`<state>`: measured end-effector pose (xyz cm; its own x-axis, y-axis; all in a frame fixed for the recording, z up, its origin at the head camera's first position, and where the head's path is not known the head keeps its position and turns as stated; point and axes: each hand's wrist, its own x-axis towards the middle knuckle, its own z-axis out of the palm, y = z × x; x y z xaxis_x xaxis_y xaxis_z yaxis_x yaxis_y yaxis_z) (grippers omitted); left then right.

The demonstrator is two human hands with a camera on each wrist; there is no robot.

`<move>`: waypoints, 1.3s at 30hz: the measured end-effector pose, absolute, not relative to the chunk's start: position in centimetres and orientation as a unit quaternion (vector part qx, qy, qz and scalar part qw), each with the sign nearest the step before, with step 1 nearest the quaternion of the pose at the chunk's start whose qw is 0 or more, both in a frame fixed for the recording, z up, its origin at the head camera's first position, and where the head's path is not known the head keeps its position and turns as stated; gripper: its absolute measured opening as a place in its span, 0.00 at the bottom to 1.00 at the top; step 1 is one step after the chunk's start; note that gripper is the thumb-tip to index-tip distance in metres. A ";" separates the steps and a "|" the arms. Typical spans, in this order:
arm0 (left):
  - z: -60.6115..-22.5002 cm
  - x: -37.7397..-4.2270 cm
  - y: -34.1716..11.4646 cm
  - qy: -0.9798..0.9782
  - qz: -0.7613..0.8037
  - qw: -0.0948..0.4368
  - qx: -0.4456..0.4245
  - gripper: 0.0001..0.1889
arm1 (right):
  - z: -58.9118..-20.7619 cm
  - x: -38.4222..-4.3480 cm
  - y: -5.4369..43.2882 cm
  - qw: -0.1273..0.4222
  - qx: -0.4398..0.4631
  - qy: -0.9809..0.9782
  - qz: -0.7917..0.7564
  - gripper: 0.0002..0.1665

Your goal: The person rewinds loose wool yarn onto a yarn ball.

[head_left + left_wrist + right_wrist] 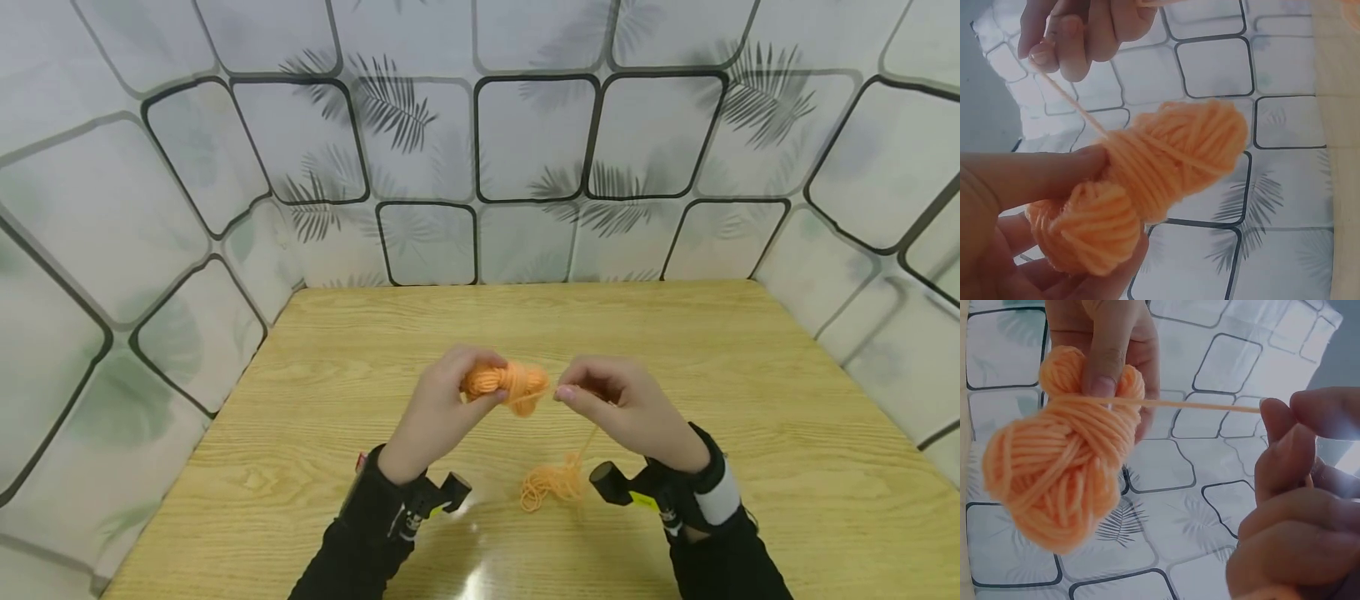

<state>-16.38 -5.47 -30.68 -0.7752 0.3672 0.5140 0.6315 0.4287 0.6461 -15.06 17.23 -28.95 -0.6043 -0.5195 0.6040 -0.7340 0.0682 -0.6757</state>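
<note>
An orange yarn skein, bound round its middle with wraps of its own strand, is held above the table by my left hand. In the left wrist view the left thumb presses on the wraps of the skein, with fingers behind it. My right hand pinches the yarn strand between thumb and forefinger. That strand runs taut from the skein's middle to the right fingertips. From the right hand more yarn hangs down to a loose pile of yarn on the table.
The wooden table lies under both hands. Patterned cloth with dark outlines and leaf prints stands behind it and along its sides. A small red item shows beside the left wrist, mostly hidden.
</note>
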 end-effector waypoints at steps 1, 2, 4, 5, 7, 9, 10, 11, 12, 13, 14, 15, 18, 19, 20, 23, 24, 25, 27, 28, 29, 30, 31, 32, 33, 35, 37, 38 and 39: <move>-30.7 -16.4 -5.5 -0.834 -0.437 0.144 -0.305 0.14 | -28.9 -15.1 17.3 0.106 0.431 -0.719 0.535 0.08; -30.7 -16.4 -5.5 -0.836 -0.431 0.137 -0.309 0.14 | -28.9 -15.1 17.4 0.110 0.427 -0.716 0.541 0.09; -30.7 -16.4 -5.6 -0.839 -0.425 0.120 -0.319 0.14 | -28.8 -15.0 17.5 0.115 0.414 -0.718 0.548 0.09; -30.6 -16.3 -5.6 -0.839 -0.424 0.111 -0.324 0.14 | -28.8 -15.1 17.6 0.118 0.409 -0.718 0.551 0.09; -30.6 -16.3 -5.7 -0.839 -0.418 0.093 -0.335 0.14 | -28.8 -15.1 17.7 0.120 0.402 -0.717 0.557 0.10; -30.5 -16.3 -5.7 -0.835 -0.419 0.072 -0.350 0.14 | -28.8 -15.3 17.9 0.121 0.398 -0.713 0.565 0.12; -30.5 -16.2 -5.7 -0.831 -0.421 0.062 -0.358 0.14 | -28.8 -15.3 17.9 0.121 0.396 -0.711 0.569 0.13; -30.5 -16.2 -5.8 -0.828 -0.424 0.051 -0.365 0.14 | -28.8 -15.4 18.0 0.120 0.394 -0.708 0.573 0.14; -30.5 -16.2 -5.8 -0.823 -0.426 0.041 -0.372 0.14 | -28.9 -15.5 18.1 0.117 0.392 -0.705 0.580 0.15; -30.5 -16.2 -5.8 -0.819 -0.429 0.033 -0.381 0.14 | -28.9 -15.6 18.1 0.114 0.390 -0.701 0.586 0.15; -30.5 -16.2 -5.9 -0.814 -0.434 0.023 -0.386 0.14 | -28.9 -15.7 18.2 0.111 0.386 -0.698 0.592 0.16; -30.4 -16.2 -5.9 -0.806 -0.441 0.013 -0.394 0.14 | -28.9 -15.7 18.2 0.108 0.382 -0.696 0.598 0.16; -30.4 -16.1 -6.1 -0.786 -0.461 -0.016 -0.411 0.15 | -29.0 -16.0 18.3 0.104 0.370 -0.697 0.605 0.16; -30.3 -16.1 -6.1 -0.778 -0.470 -0.025 -0.417 0.15 | -29.1 -16.1 18.3 0.104 0.366 -0.700 0.605 0.15; -30.3 -16.1 -6.2 -0.768 -0.482 -0.038 -0.420 0.15 | -29.1 -16.3 18.3 0.104 0.363 -0.702 0.604 0.14; -30.0 -15.9 -6.3 -0.738 -0.521 -0.071 -0.423 0.15 | -29.3 -16.7 18.1 0.105 0.354 -0.719 0.589 0.11; -29.9 -15.8 -6.4 -0.724 -0.540 -0.084 -0.421 0.15 | -29.5 -16.8 18.1 0.107 0.355 -0.722 0.584 0.11; -29.9 -15.7 -6.4 -0.709 -0.560 -0.096 -0.419 0.15 | -29.6 -17.0 18.0 0.106 0.355 -0.726 0.580 0.10; -29.8 -15.6 -6.6 -0.682 -0.594 -0.110 -0.412 0.15 | -29.9 -17.3 17.8 0.105 0.354 -0.736 0.568 0.10; -29.7 -15.5 -6.6 -0.669 -0.611 -0.116 -0.407 0.16 | -30.0 -17.5 17.7 0.104 0.355 -0.738 0.564 0.10; -29.7 -15.5 -6.7 -0.656 -0.628 -0.120 -0.402 0.17 | -30.2 -17.6 17.5 0.102 0.356 -0.742 0.559 0.10; -29.7 -15.4 -6.8 -0.645 -0.641 -0.119 -0.399 0.18 | -30.3 -17.6 17.3 0.099 0.360 -0.742 0.557 0.10; -29.6 -15.3 -6.8 -0.638 -0.652 -0.115 -0.394 0.19 | -30.5 -17.7 17.1 0.092 0.363 -0.745 0.553 0.10; -29.6 -15.3 -6.9 -0.630 -0.663 -0.110 -0.390 0.19 | -30.6 -17.7 16.8 0.082 0.370 -0.740 0.556 0.09; -29.6 -15.3 -6.9 -0.623 -0.674 -0.104 -0.383 0.20 | -30.7 -17.7 16.5 0.070 0.377 -0.736 0.558 0.10; -29.6 -15.2 -6.9 -0.607 -0.697 -0.091 -0.372 0.19 | -30.9 -17.7 16.0 0.047 0.391 -0.731 0.557 0.10; -29.6 -15.2 -6.9 -0.596 -0.713 -0.070 -0.363 0.18 | -31.2 -17.7 15.4 0.030 0.402 -0.729 0.554 0.09; -29.7 -15.3 -6.9 -0.592 -0.720 -0.059 -0.358 0.17 | -31.3 -17.7 15.1 0.027 0.406 -0.729 0.551 0.09; -29.7 -15.3 -6.8 -0.590 -0.725 -0.047 -0.352 0.16 | -31.4 -17.6 14.9 0.028 0.409 -0.732 0.544 0.08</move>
